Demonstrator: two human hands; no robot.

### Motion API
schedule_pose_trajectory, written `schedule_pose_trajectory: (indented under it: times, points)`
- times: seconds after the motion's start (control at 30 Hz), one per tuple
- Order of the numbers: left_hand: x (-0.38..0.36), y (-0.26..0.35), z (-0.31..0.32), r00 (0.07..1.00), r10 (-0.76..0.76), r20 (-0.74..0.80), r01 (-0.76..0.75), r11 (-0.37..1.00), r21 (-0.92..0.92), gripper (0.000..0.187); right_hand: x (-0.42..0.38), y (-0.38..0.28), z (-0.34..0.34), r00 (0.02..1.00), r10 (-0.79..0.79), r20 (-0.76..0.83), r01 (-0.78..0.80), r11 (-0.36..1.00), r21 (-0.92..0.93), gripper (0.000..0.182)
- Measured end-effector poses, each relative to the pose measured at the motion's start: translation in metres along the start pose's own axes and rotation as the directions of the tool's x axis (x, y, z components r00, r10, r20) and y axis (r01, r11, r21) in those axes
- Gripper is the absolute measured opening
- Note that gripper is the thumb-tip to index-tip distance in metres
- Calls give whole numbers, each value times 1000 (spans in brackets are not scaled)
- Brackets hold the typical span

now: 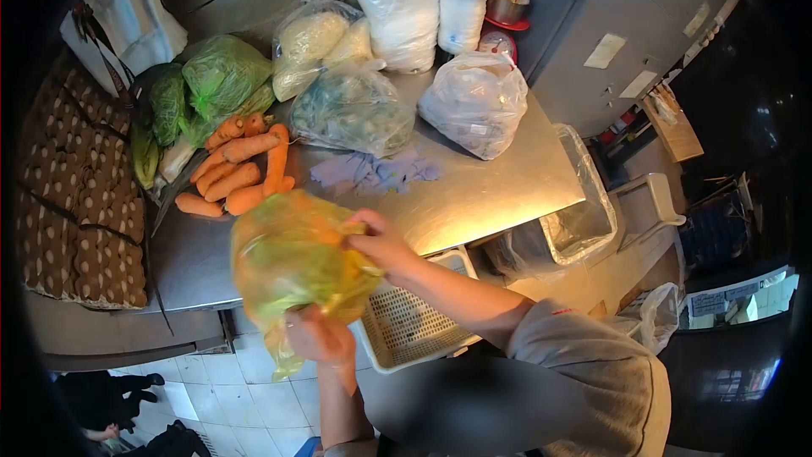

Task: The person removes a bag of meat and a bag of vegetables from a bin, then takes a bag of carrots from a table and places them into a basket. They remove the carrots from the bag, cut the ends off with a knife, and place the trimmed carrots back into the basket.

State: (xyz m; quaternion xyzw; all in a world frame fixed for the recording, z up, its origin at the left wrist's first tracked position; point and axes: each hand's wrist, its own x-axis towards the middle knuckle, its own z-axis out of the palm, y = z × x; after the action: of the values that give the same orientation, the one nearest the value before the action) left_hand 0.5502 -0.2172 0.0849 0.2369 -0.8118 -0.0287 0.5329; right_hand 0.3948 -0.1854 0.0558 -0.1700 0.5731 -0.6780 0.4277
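Observation:
A yellow translucent plastic bag (pixel 292 250) hangs in front of me at the table's edge, with greenish and orange contents I cannot make out. My right hand (pixel 376 241) pinches the bag's upper right side. Lower down, my left hand (pixel 320 334) is closed on the gathered plastic at the bag's lower end. Just behind the bag lies a pile of loose carrots (pixel 245 148) on the metal table (pixel 499 195). Below and right of the bag is a white perforated plastic basket (pixel 414 322), partly hidden by my arm.
Green bagged vegetables (pixel 224 76), a clear bag of dark green produce (pixel 351 110), a white bag (pixel 474 101) and a purple cloth (pixel 372 171) lie on the table. Stacked egg trays (pixel 80 195) stand left. A lined bin (pixel 584 203) is beyond the right edge. Another person's dark-clothed legs (pixel 110 398) show lower left.

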Motion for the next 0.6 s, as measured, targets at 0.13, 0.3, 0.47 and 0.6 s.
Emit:
schedule_pose_trajectory:
  times: [0.13,0.3,0.47,0.6]
  points:
    - [17,50,31,941,258,217,-197,943,-269,8,-58,-23,-79,984,80,-159,-22,941,337,22]
    - [34,113,97,876,463,137,-357,812,-462,11,-65,-31,-207,957,-186,-222,68,889,-453,24]
    - [32,171,156,873,476,109,-381,802,-460,11,10,-90,-283,868,-396,-299,289,894,-343,67]
    - [29,194,191,884,450,127,-370,840,-396,10,114,-66,-347,765,-630,-135,509,719,-473,82]
